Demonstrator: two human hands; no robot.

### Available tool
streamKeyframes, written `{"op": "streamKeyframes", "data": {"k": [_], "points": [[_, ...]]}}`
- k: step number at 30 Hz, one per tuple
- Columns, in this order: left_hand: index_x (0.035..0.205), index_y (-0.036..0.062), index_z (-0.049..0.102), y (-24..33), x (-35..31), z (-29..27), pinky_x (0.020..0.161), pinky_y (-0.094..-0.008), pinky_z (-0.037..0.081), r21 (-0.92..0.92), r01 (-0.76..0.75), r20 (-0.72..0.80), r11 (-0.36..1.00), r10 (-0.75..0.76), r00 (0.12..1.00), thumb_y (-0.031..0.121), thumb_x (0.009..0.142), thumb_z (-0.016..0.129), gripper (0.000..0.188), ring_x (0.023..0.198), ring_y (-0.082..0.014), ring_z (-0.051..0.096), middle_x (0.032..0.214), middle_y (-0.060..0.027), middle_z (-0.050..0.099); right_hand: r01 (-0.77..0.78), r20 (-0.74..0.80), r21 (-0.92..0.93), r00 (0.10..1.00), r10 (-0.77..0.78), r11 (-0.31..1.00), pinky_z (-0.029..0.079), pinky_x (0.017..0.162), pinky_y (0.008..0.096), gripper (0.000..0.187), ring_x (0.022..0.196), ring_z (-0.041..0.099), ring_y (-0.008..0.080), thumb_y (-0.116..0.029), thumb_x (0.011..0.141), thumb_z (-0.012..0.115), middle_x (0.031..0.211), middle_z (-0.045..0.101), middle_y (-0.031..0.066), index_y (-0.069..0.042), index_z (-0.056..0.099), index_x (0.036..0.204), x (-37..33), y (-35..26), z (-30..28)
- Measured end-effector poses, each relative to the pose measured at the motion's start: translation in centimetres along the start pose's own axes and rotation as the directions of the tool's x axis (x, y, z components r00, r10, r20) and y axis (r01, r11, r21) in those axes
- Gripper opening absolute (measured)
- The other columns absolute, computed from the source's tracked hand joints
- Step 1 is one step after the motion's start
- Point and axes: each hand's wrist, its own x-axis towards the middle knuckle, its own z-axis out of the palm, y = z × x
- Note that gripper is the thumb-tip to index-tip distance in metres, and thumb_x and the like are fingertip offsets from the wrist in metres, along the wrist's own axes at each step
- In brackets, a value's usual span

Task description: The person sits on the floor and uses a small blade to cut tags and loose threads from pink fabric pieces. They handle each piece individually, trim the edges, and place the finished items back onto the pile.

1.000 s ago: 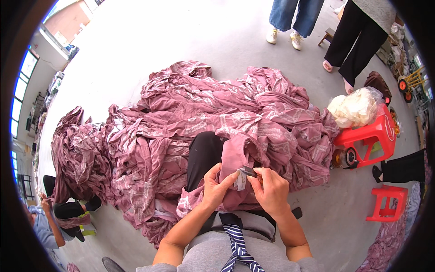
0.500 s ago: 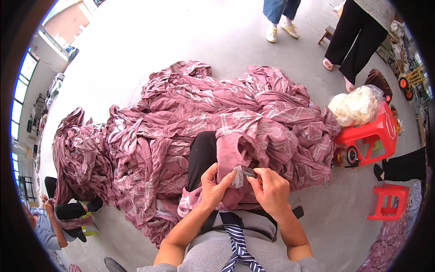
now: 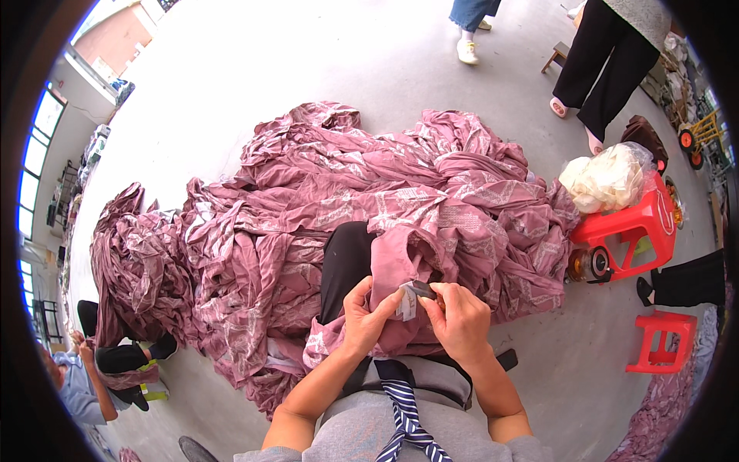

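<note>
My left hand (image 3: 363,317) is closed in a pinch on a mauve-pink patterned cloth (image 3: 389,258) at a small white label (image 3: 408,306). Between the fingertips of my right hand (image 3: 463,322) is a small dark tool with a flat grey end (image 3: 423,289), too small to name exactly. Its tip meets the label's upper edge, close to my left thumb. The cloth drapes over my black-trousered leg (image 3: 344,266), and its folds run into the big heap of the same fabric (image 3: 346,169) in front of me.
At the right stands a red plastic stool (image 3: 654,231) with a bag of cream cloth (image 3: 604,181) and a jar (image 3: 591,264) beside it. A second red stool (image 3: 663,339) is nearer. People stand at the far right; another person (image 3: 77,385) handles cloth at the left.
The dark tool has turned slightly at the label, while both my hands stay nearly in place. At the top, the person in jeans has shifted their feet, with one shoe farther back.
</note>
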Motion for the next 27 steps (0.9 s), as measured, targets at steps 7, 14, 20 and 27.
{"op": "streamKeyframes", "data": {"k": [7,14,20,27], "points": [[0.103,0.0009,0.061,0.1,-0.1,-0.3,0.069,-0.0233,0.055,-0.111,0.08,0.024,0.991,-0.078,0.997,0.001,0.085,0.065,0.018,0.079,-0.0086,0.064,0.092,-0.0041,0.066,-0.017,-0.066,0.113,0.998,0.025,0.993,0.047,0.054,0.0318,0.026,0.06,0.057,0.0211,-0.017,0.078,0.072,0.069,0.056,0.0058,-0.005,0.058,0.096,-0.2,0.4,0.4],[0.108,0.0004,0.059,0.4,-0.2,-0.1,0.073,-0.025,0.055,-0.135,0.101,0.017,0.986,-0.1,0.995,0.002,0.085,0.065,0.024,0.083,-0.0098,0.064,0.096,-0.0051,0.066,-0.403,0.202,0.729,0.899,0.388,0.554,0.036,0.053,0.0172,0.033,0.063,0.041,0.0003,-0.019,0.08,0.077,0.07,0.048,-0.0062,0.0,0.06,0.1,0.6,0.5,0.2],[0.109,0.0,0.06,0.1,-0.6,-0.6,0.074,-0.0228,0.051,0.057,0.069,0.09,0.996,-0.074,0.993,0.005,0.084,0.066,0.026,0.082,-0.0069,0.061,0.095,-0.0022,0.065,-0.485,0.319,0.632,0.873,0.368,0.604,0.032,0.048,0.0187,0.017,0.055,0.036,0.0009,-0.013,0.083,0.071,0.059,0.044,-0.0066,0.001,0.06,0.084,2.0,1.3,1.5],[0.108,0.0006,0.061,-0.6,-0.4,-0.9,0.073,-0.023,0.051,-0.044,0.108,0.037,0.993,-0.107,0.994,0.003,0.082,0.065,0.026,0.081,-0.0072,0.061,0.094,-0.0017,0.065,-0.38,0.128,0.637,0.91,0.394,0.671,0.032,0.047,0.0207,0.017,0.053,0.038,0.0021,-0.011,0.09,0.063,0.057,0.048,-0.0034,0.0,0.058,0.079,1.7,1.7,1.5]]}}
